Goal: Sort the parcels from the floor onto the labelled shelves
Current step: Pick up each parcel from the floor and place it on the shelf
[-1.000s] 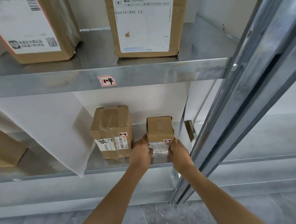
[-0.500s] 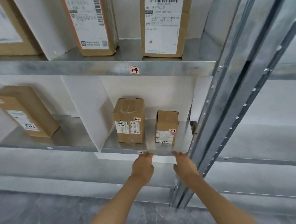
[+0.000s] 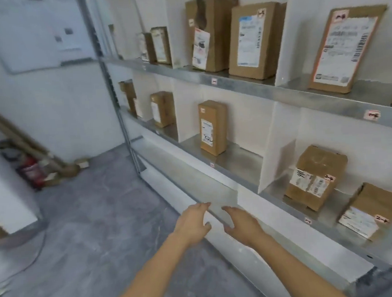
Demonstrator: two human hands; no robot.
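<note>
My left hand [image 3: 194,222] and my right hand [image 3: 240,223] hang empty in front of the lowest shelf, fingers spread, both apart from any parcel. The small brown parcel [image 3: 371,212] marked 2-4 stands on the middle shelf [image 3: 285,208] at the far right, beside a larger taped parcel [image 3: 314,177]. Several more cardboard parcels stand in the white-divided bays, among them a tall one [image 3: 212,127] further left. On the floor in the far left corner lie a few brown parcels [image 3: 75,167], blurred.
The metal rack runs from the right edge back to an upright post [image 3: 118,107]. Its top shelf [image 3: 244,84] holds several labelled boxes. A red object [image 3: 31,172] and a leaning board stand in the left corner. A white block [image 3: 8,198] is at the left, on grey floor [image 3: 91,225].
Both hands let go of the small parcel, which stays on the shelf, and drew back. The view has swung left, away from the bay toward the floor and far corner.
</note>
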